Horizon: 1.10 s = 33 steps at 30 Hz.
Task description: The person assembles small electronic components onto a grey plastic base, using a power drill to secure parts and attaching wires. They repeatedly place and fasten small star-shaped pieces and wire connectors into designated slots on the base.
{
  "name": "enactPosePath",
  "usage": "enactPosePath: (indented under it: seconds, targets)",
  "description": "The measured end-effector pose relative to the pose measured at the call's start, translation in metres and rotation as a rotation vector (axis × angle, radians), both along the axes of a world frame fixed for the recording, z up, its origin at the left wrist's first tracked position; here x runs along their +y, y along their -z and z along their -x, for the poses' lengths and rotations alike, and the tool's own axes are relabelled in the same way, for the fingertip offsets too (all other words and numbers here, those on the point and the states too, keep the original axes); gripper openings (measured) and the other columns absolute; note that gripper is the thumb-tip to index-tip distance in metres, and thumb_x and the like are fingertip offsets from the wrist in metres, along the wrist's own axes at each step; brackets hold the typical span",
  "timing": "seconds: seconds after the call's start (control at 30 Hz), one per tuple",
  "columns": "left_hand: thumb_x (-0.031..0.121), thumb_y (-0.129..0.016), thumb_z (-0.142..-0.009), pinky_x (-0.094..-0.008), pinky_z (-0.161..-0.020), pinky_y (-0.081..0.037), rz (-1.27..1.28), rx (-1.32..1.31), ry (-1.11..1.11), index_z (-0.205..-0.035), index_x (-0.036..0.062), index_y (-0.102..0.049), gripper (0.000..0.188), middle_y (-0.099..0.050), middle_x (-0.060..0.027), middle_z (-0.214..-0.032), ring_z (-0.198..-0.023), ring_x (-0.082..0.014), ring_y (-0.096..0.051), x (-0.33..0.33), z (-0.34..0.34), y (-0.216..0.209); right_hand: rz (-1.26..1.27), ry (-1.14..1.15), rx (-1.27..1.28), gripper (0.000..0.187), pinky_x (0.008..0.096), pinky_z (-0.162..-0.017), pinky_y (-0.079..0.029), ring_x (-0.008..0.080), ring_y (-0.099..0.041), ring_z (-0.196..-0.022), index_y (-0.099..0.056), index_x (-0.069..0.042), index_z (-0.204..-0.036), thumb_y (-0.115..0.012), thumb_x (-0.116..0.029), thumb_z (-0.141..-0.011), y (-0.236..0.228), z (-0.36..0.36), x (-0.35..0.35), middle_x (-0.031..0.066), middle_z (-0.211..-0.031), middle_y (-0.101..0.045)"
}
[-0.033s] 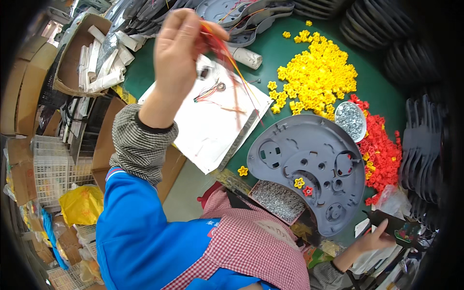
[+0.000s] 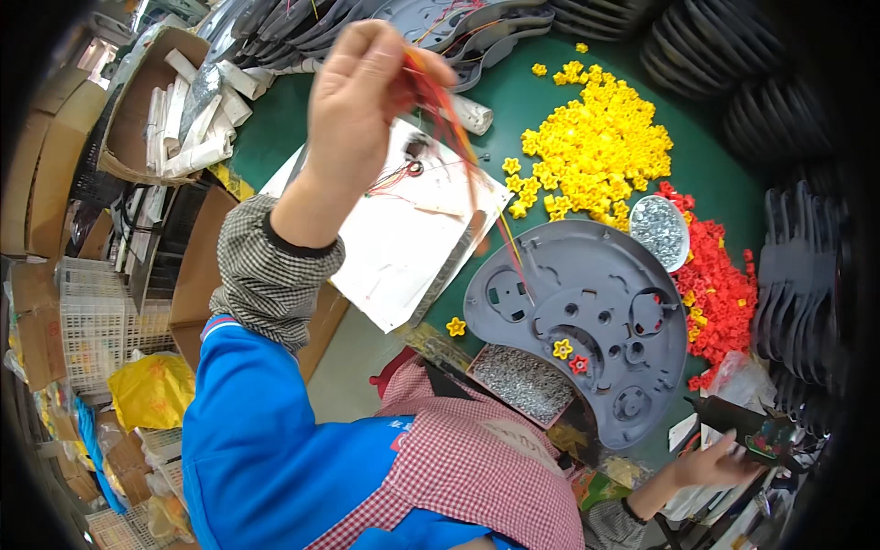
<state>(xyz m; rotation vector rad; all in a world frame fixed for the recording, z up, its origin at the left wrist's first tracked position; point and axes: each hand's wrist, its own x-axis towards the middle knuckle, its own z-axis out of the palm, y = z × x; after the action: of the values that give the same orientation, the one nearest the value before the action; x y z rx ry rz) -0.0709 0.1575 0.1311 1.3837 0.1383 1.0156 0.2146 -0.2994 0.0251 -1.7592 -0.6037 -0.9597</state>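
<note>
Raised above the white board (image 2: 367, 266), my left hand (image 2: 357, 110) is closed on a bunch of thin red and yellow wires (image 2: 451, 105), blurred by motion. Their loose ends hang over the left part of a grey curved plastic shell (image 2: 559, 261). One yellow star piece (image 2: 562, 348) and one red star piece (image 2: 578, 364) lie on the shell. At the lower right, my right hand (image 2: 710, 463) has its thumb apart from its fingers, beside a dark box-like thing (image 2: 738, 422) with a green circuit board at its end. No held thing shows in it.
Yellow star pieces (image 2: 605, 137) and red star pieces (image 2: 720, 293) lie heaped on the green table. Screws fill a white bowl (image 2: 660, 234) and a tray (image 2: 522, 380). Stacked dark shells (image 2: 797, 284) line the right side. A carton (image 2: 133, 151) holds white rolls.
My left hand has shifted right and slightly down, carrying the wires so that their ends now hang over the grey shell. My right hand has dropped slightly beside the dark thing.
</note>
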Motion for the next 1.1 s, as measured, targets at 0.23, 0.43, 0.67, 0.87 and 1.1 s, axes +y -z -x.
enactPosePath:
  seconds: [0.23,0.43,0.67,0.87,1.1]
  targets:
    - [0.022,-0.045,-0.105,-0.0290,-0.071,-0.057,0.437,0.157,0.258,-0.105,0.0101,-0.047,0.012,-0.070,-0.0194,-0.102,-0.082,-0.0192,-0.071,-0.084,-0.088,-0.003,0.250,-0.944,0.378,0.068,0.0417,-0.104,-0.042,0.0301,-0.052,-0.125,-0.053,0.006,-0.133,-0.076,-0.028,-0.079,-0.050,0.076,0.133,0.0202,-0.134,-0.055]
    - [0.036,-0.044,-0.105,-0.0377,-0.090,-0.053,0.693,-0.181,0.648,-0.118,0.0102,-0.053,0.030,-0.062,-0.0178,-0.125,-0.106,-0.0254,-0.065,-0.105,-0.107,0.021,0.058,-1.162,0.968,0.053,0.0225,-0.064,-0.042,0.0069,-0.054,-0.073,-0.054,0.000,-0.134,-0.075,-0.012,-0.087,-0.047,0.092,0.170,0.0016,-0.085,-0.061]
    - [0.029,-0.045,-0.106,-0.0260,-0.064,-0.052,0.339,0.243,0.389,-0.123,0.0025,-0.061,0.036,-0.070,-0.0156,-0.106,-0.081,-0.0180,-0.069,-0.111,-0.097,0.042,0.039,-0.972,0.943,0.031,0.0211,-0.067,-0.047,0.0084,-0.060,-0.073,-0.064,0.005,-0.117,-0.070,-0.008,-0.090,-0.050,0.087,0.163,0.0035,-0.081,-0.065]
    - [0.029,-0.045,-0.105,-0.0185,-0.049,-0.036,0.381,0.237,0.407,-0.120,0.0014,-0.063,0.036,-0.067,-0.0078,-0.084,-0.054,-0.0069,-0.051,-0.113,-0.101,0.039,0.119,-0.917,0.812,0.026,0.0318,-0.090,-0.048,0.0135,-0.063,-0.079,-0.067,0.006,-0.113,-0.060,-0.016,-0.099,-0.050,0.073,0.164,0.0078,-0.087,-0.068]
    - [0.026,-0.049,-0.104,-0.0209,-0.051,-0.036,0.239,0.328,0.398,-0.112,0.0003,-0.068,0.033,-0.064,-0.0052,-0.073,-0.055,-0.0069,-0.046,-0.109,-0.104,0.034,-0.368,-0.956,0.843,0.021,0.0272,-0.072,-0.052,0.0141,-0.064,-0.075,-0.066,0.005,-0.109,-0.067,-0.009,-0.094,-0.047,0.069,0.157,0.0077,-0.085,-0.067]
